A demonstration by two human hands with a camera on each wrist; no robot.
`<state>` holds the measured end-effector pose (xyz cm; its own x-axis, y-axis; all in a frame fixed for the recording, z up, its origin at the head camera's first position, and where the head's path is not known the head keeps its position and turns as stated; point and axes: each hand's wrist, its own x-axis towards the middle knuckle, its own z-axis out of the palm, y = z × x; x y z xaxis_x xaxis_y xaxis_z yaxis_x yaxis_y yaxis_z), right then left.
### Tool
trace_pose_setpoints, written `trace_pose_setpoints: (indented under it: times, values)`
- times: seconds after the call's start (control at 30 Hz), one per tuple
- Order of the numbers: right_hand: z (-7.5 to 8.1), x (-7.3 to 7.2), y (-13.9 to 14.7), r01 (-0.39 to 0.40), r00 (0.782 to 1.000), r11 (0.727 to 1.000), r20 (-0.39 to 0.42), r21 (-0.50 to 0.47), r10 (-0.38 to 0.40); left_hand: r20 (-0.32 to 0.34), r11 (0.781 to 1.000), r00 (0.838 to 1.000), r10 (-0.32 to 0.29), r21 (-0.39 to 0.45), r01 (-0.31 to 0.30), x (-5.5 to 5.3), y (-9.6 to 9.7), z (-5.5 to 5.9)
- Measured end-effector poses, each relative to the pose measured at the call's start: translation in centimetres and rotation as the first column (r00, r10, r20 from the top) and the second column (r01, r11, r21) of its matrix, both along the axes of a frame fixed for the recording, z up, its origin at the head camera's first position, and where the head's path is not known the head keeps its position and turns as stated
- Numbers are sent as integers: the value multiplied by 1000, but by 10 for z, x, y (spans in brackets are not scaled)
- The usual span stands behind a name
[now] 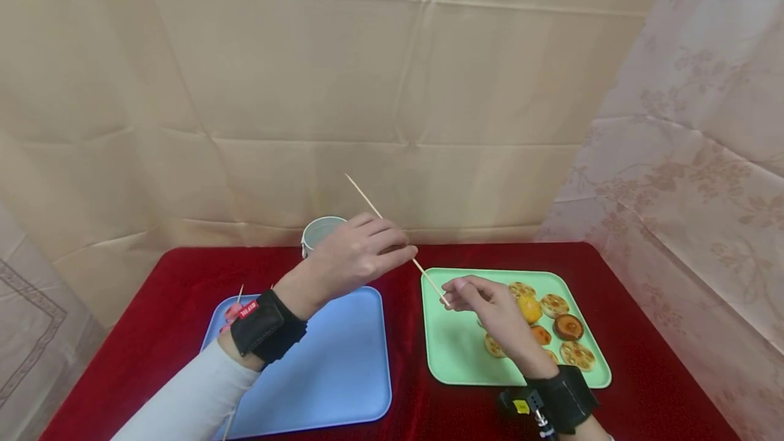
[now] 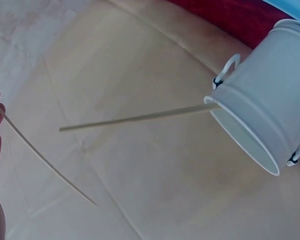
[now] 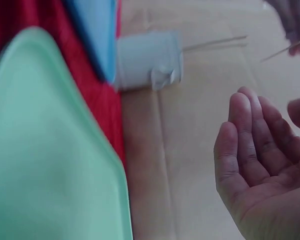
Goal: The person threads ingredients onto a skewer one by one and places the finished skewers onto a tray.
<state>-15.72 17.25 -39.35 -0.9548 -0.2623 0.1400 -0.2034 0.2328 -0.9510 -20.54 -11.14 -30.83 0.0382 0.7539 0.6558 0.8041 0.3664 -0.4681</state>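
Observation:
My left hand (image 1: 361, 250) pinches a thin wooden skewer (image 1: 364, 197) above the gap between the two trays. The skewer slants from upper left to lower right. Near its lower end is my right hand (image 1: 493, 312), above the green tray (image 1: 450, 352). In the right wrist view the right hand (image 3: 260, 165) has its palm up, fingers relaxed and nothing in it; the skewer tip is apart from it. Lotus-root-like slices (image 1: 576, 355), a brown mushroom (image 1: 568, 327) and a yellow piece (image 1: 529, 309) lie on the green tray, partly behind the right hand.
A blue tray (image 1: 331, 359) is under my left arm, with pink pieces (image 1: 233, 310) on a skewer at its left edge. Behind it stands a white bucket (image 2: 275, 85) with another stick (image 2: 135, 118) poking out. Red cloth (image 1: 407, 366) covers the table.

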Motion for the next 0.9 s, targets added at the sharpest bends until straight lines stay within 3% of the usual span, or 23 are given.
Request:
trace_pose_setpoints:
  times: [0.13, 0.33, 0.67, 0.9]
  values:
    - [5, 5, -9, -42, 997, 996, 62, -79, 47, -60, 997, 998, 11, -81, -16, 0, 6, -5]
    - [6, 9, -21, -34, 994, 998, 103, -62, 41, -99, 984, 994, 36, -172, -53, 3, 11, -12]
    - [4, 11, -30, -31, 988, 999, 151, 29, 26, -75, 962, 995, 70, -258, -87, 6, 15, -22]
    - [5, 10, -31, -27, 984, 999, 177, 29, 22, -74, 950, 993, 97, -289, -115, 7, 17, -25]
